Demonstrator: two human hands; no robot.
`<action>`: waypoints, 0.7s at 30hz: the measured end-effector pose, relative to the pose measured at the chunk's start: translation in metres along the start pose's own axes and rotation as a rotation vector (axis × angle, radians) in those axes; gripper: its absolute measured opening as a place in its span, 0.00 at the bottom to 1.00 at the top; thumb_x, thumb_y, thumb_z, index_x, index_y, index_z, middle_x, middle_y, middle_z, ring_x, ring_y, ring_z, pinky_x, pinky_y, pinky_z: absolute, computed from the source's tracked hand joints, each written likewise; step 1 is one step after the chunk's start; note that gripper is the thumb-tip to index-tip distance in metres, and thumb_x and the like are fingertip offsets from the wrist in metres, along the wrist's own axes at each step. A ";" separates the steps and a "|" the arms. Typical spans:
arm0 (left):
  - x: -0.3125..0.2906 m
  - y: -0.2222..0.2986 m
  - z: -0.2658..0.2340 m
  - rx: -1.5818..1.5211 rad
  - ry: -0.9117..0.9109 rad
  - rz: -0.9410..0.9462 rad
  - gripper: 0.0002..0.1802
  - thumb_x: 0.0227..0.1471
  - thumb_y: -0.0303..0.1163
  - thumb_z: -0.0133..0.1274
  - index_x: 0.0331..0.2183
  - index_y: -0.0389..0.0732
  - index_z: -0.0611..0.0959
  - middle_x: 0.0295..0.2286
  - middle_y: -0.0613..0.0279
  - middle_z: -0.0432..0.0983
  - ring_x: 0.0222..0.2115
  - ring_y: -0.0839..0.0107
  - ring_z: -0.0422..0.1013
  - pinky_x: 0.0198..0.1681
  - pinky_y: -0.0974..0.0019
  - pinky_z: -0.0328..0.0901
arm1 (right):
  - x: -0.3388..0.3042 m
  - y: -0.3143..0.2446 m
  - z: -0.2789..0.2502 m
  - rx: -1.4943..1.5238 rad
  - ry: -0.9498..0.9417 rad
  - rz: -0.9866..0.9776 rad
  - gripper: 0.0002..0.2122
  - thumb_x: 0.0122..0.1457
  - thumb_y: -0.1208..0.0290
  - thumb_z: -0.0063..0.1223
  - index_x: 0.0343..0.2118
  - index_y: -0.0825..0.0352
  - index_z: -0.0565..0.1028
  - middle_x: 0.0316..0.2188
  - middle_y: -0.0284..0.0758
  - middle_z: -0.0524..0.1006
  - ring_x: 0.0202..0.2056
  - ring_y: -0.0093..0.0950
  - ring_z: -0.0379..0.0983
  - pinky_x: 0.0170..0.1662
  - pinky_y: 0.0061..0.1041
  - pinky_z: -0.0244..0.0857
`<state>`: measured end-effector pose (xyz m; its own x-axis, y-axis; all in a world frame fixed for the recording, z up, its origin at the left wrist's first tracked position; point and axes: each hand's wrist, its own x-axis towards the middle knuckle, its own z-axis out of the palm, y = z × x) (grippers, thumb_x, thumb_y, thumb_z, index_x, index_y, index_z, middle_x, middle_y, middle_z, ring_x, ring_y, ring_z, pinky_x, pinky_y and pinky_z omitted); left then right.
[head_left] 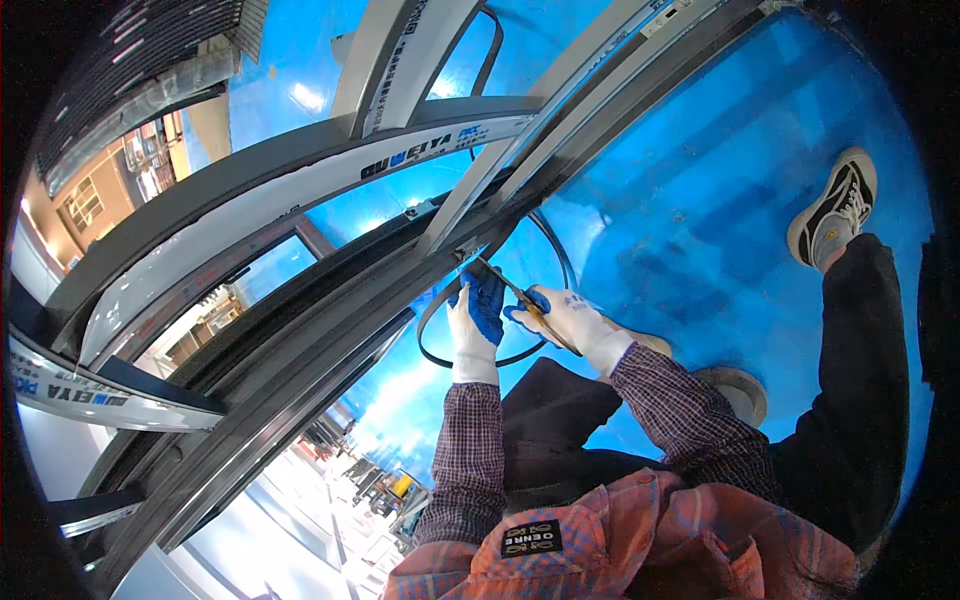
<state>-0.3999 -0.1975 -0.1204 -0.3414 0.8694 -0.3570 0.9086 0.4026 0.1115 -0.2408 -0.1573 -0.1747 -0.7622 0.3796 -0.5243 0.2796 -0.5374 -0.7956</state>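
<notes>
My left hand point(477, 312), in a white glove with blue coated fingers, is closed around the end of a black flexible strip point(424, 340) next to the grey metal frame point(465, 252). The strip looks like a rubber seal and hangs in a loop around both hands. Just to the right, my right hand point(570, 318), gloved the same way, grips a slim tool with a dark, narrow front and yellowish handle point(534, 309). Its tip points up and left at the frame's corner, close to the strip. Whether the tool is scissors or a knife is unclear.
Long grey profiles with curved bars point(230, 185) wrapped in white printed film fill the left and upper side. Under them lies a glossy blue floor point(690, 230). At the right are a leg and a black-and-white shoe point(838, 205). Cluttered equipment point(395, 490) stands beyond the frame.
</notes>
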 end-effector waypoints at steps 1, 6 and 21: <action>0.000 0.000 -0.002 0.010 0.002 0.004 0.14 0.54 0.31 0.45 0.41 0.34 0.71 0.39 0.52 0.74 0.41 0.66 0.72 0.47 0.70 0.63 | 0.001 0.000 0.001 -0.021 0.013 -0.015 0.20 0.54 0.48 0.47 0.34 0.63 0.71 0.28 0.42 0.76 0.32 0.42 0.73 0.36 0.36 0.64; 0.002 -0.001 -0.001 0.050 0.002 0.019 0.13 0.55 0.32 0.44 0.41 0.36 0.72 0.39 0.55 0.75 0.41 0.67 0.71 0.46 0.70 0.62 | 0.004 0.001 0.001 -0.061 0.031 -0.029 0.19 0.54 0.48 0.48 0.32 0.63 0.71 0.27 0.42 0.76 0.32 0.42 0.73 0.36 0.35 0.63; 0.004 -0.021 0.005 -0.681 0.102 -0.087 0.13 0.54 0.34 0.45 0.39 0.38 0.76 0.37 0.60 0.75 0.38 0.64 0.71 0.43 0.64 0.64 | -0.009 -0.022 -0.012 -0.053 -0.042 -0.016 0.15 0.55 0.57 0.52 0.31 0.66 0.71 0.23 0.36 0.74 0.24 0.30 0.71 0.29 0.29 0.62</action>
<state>-0.4195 -0.2042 -0.1285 -0.4571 0.8352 -0.3059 0.5353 0.5330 0.6553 -0.2333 -0.1402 -0.1560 -0.7907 0.3550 -0.4988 0.2966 -0.4906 -0.8194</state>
